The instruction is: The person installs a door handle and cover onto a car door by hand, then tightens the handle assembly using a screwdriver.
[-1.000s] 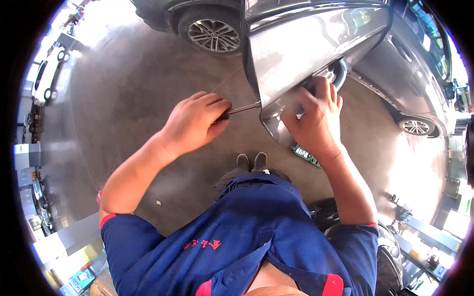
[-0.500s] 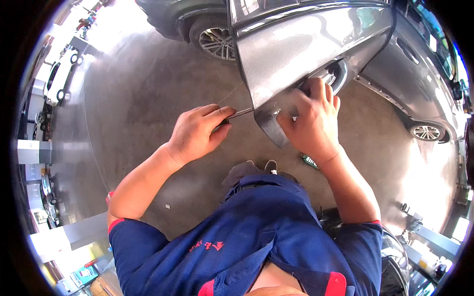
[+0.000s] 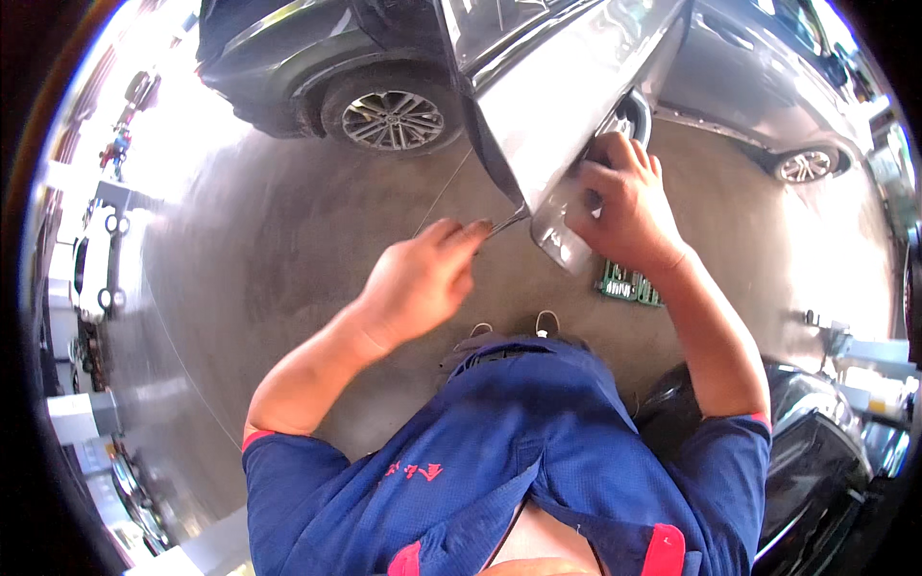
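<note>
A grey car door (image 3: pixel 547 110) stands open in front of me. My left hand (image 3: pixel 423 274) is closed around a thin metal-shafted tool (image 3: pixel 507 223), whose grip is hidden in the fingers. The shaft's far end meets the door's edge near its lower corner. To the right, my right hand (image 3: pixel 629 206) has its fingers curled against the door face, just below a dark handle (image 3: pixel 636 117). Whatever those fingers hold is hidden. A glossy grey lower part of the door (image 3: pixel 565 235) shows between the two hands.
A dark car's front wheel (image 3: pixel 392 121) stands behind the door on the left. The grey car body (image 3: pixel 730 82) extends right. A green case of tools (image 3: pixel 629 285) lies on the floor (image 3: pixel 279 230) below my right hand. A black shiny vehicle part (image 3: pixel 812 461) is at lower right.
My view has shifted, and the door now appears at a steeper angle. The left hand has moved right and a little down with the tool. The green case shows more fully.
</note>
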### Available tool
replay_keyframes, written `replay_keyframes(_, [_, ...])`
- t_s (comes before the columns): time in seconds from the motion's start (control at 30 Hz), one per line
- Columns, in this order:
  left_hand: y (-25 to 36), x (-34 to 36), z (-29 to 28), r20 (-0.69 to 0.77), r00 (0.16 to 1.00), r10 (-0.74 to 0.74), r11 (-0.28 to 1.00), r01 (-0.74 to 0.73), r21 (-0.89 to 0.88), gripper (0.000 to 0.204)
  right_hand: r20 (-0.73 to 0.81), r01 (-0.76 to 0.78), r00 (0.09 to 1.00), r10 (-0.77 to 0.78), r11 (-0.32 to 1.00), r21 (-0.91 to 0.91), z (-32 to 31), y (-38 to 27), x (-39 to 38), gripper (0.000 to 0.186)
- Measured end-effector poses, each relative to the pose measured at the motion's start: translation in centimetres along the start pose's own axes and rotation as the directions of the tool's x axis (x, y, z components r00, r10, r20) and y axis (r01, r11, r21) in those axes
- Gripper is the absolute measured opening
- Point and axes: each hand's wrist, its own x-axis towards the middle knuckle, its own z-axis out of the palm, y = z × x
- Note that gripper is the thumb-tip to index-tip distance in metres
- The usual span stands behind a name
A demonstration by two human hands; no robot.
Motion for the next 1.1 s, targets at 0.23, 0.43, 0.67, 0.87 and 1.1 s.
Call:
replay_keyframes(0.23, [-3.4, -0.1, 0.2, 0.409, 0.895, -0.180, 0.214, 0.441, -0.872, 0.051, 0.032, -0.020, 0.999, 0.021, 0.999, -0.031, 0.3, -0.2, 0.0, 0.019])
replay_keyframes(0.43, [-4.9, 0.5, 0.4, 0.595, 0.803, 0.008, -0.154, 0.589, -0.793, 0.047, 0.040, 0.017, 0.999, -0.016, 1.000, -0.026, 0.6, -0.1, 0.4, 0.018])
replay_keyframes(0.67, [-3.6, 0.0, 1.0, 0.179, 0.983, -0.038, 0.675, 0.158, -0.720, 0.052, 0.022, 0.015, 1.000, -0.015, 1.000, -0.019, 0.8, -0.1, 0.0, 0.019])
replay_keyframes(0.87, [-6.6, -0.2, 1.1, 0.473, 0.853, 0.223, -0.431, 0.521, -0.737, 0.054, 0.021, -0.005, 1.000, 0.005, 1.000, 0.002, 0.4, -0.8, 0.1, 0.019])
replay_keyframes(1.1, [-2.7, -0.8, 1.9, 0.024, 0.990, -0.141, 0.707, 0.118, -0.697, 0.047, 0.049, -0.022, 0.999, 0.022, 1.000, 0.009, 0.1, -0.5, 0.1, 0.019])
